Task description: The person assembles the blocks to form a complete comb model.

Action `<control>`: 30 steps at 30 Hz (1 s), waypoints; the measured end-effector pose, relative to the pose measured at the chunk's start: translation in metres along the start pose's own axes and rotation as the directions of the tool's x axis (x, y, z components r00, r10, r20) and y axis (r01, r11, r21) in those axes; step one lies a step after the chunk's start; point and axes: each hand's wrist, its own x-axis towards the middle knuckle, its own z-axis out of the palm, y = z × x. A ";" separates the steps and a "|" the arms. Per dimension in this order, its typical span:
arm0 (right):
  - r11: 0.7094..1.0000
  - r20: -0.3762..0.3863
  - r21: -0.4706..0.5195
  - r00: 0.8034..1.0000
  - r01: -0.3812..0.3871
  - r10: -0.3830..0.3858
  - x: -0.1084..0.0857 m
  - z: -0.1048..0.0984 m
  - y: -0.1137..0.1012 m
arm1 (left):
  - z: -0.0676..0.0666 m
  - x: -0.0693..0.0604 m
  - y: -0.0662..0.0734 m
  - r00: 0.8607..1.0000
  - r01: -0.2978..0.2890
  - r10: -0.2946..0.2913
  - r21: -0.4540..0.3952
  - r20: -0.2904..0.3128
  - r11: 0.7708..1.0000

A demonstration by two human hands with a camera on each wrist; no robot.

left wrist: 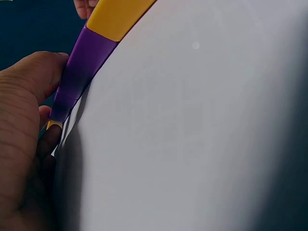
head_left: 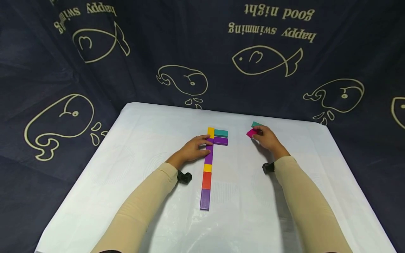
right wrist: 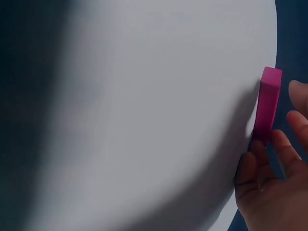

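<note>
A straight row of blocks runs down the table in the head view. My left hand (head_left: 193, 149) rests against the left side of the row, fingertips touching a purple block (head_left: 209, 158). In the left wrist view the thumb lies along the purple block (left wrist: 84, 62), with a yellow block (left wrist: 120, 19) beside it. My right hand (head_left: 267, 138) is at a magenta block (head_left: 251, 133), fingers loosely bent around it. In the right wrist view the thumb stands apart from the magenta block (right wrist: 267, 103), while other fingertips are at its near end. A teal block (head_left: 256, 124) sits just beyond, partly hidden.
The row also holds a far yellow block (head_left: 211, 131), a near yellow block (head_left: 207, 168), a red block (head_left: 206, 180) and a purple end block (head_left: 205, 199). A teal block (head_left: 221, 133) and a purple block (head_left: 220, 141) adjoin its right side. Dark printed cloth (head_left: 218, 98) hangs behind the white table (head_left: 152, 126).
</note>
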 end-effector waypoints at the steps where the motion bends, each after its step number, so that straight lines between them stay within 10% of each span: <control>1: 1.000 -0.002 0.001 1.000 -0.001 0.001 0.001 0.001 0.001 | 0.000 0.000 0.000 1.000 -0.002 0.002 0.001 -0.001 1.000; 30: 0.997 0.002 -0.069 1.000 0.018 -0.018 0.005 0.004 0.006 | 0.000 0.000 0.002 1.000 0.025 -0.025 0.019 0.008 1.000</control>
